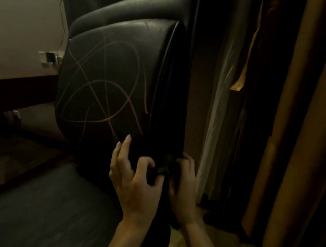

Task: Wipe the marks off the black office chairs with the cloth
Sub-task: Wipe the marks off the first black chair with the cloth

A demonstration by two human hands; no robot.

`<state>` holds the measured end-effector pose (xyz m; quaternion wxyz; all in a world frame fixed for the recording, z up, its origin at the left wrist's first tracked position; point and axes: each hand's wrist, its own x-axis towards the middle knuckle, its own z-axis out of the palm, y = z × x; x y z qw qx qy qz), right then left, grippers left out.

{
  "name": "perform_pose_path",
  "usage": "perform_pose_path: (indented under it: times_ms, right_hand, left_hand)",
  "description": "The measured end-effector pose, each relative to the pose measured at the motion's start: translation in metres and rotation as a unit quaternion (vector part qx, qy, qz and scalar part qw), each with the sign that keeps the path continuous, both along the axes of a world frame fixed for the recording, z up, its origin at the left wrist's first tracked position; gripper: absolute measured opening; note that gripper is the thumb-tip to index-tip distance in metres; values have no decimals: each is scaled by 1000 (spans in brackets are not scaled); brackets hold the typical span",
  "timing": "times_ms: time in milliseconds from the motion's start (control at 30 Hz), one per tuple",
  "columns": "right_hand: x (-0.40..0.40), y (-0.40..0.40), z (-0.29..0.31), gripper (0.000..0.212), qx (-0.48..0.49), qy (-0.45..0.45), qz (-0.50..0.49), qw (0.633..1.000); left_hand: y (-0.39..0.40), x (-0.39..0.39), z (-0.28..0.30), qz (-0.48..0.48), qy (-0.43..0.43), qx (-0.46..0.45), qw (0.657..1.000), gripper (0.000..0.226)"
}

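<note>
Bottom centre of frame: both forearms come up from the lower edge. Left hand (136, 174) has index and thumb curled in, pinching at something dark just right of it; the other fingers are spread and lifted, tips near the lower edge of the marked chair panel. Right hand (182, 186) is curled around the same dark bundle from the right side. Between the two hands sits a small dark-green wad, which I read as the cloth (165, 165); too dim to be sure how much of it there is or how it's folded. It's held against the narrow dark edge of the chair back, not on the marked face.

Lower left: a dark grey padded surface (31, 205), likely a seat, no marks visible on it in this light.

Centre, further up: near black chair back (109, 78), front face turned toward frame left. Marks (108, 86) are pale pinkish looping scribbles over most of that panel, from upper middle down to the bottom corner by the left fingertips. None look smeared or thinned.

Upper centre: a second black chair (154, 2) behind the first; can't tell if it's marked.

Judgement: wiping on this panel hasn't begun or has barely begun. Cloth is being gathered or readied. Whole scribbled face is left to do, plus a check of the rear chair.

Right side: tan curtains (304, 122). Upper left: beige wall with a socket (48, 59).
</note>
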<state>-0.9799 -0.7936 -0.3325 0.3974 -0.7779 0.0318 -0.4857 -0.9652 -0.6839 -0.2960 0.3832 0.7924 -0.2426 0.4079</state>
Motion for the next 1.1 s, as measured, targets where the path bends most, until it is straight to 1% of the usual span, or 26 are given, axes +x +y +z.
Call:
perform_pose_path:
  times_ms: [100, 167, 233, 300, 333, 367, 433, 467, 567, 700, 800, 900, 967, 1033, 1067, 1100]
  right_hand:
    - [-5, -2, -25, 28, -19, 44, 1, 999]
    - [-13, -2, -39, 33, -41, 83, 12, 996]
    - [-19, -2, -40, 32, -44, 97, 29, 994]
    - [-20, -4, -16, 19, -5, 56, 39, 998]
    - [-18, -6, 2, 18, 17, 21, 35, 999]
    - [-15, -8, 22, 21, 37, -5, 34, 999]
    - [-7, -10, 60, 23, 59, -18, 51, 997]
    - [-2, -10, 73, 22, 58, -20, 61, 996]
    - [7, -5, 85, 16, 52, -25, 75, 995]
    - [5, 0, 55, 23, 48, -29, 71, 996]
    - [0, -2, 22, 30, 12, 4, 53, 998]
    - [-6, -7, 14, 26, 11, 18, 43, 999]
    - [-7, -10, 34, 31, 40, -1, 59, 997]
    - [-2, -13, 71, 38, 58, -35, 68, 995]
    - [2, -16, 90, 38, 60, -48, 74, 994]
    - [9, -19, 106, 32, 57, -55, 76, 994]
  left_hand:
    - [0, -7, -27, 13, 30, 12, 999, 31]
    - [3, -10, -40, 11, 54, 19, 998, 34]
    - [6, -10, -42, 3, 54, 6, 999, 33]
    - [6, -7, -27, -18, -6, -28, 999, 21]
    - [4, -5, -12, -29, -32, -53, 998, 18]
    - [1, -2, 6, -34, -43, -80, 995, 20]
    - [-5, 5, 42, -22, -39, -113, 993, 22]
    - [-8, 9, 56, -13, -33, -116, 993, 21]
    - [-14, 16, 72, 13, -22, -91, 996, 17]
    - [-8, 11, 51, 23, -24, -51, 998, 20]
    - [1, 4, 17, 17, -4, -18, 1000, 27]
    - [5, 1, -6, 2, 27, -9, 1000, 31]
    - [3, 5, 3, -3, 8, -42, 999, 23]
    - [-4, 11, 33, -4, -22, -82, 996, 18]
    - [-8, 15, 53, 0, -30, -96, 995, 19]
    - [-12, 19, 72, 4, -32, -105, 994, 18]
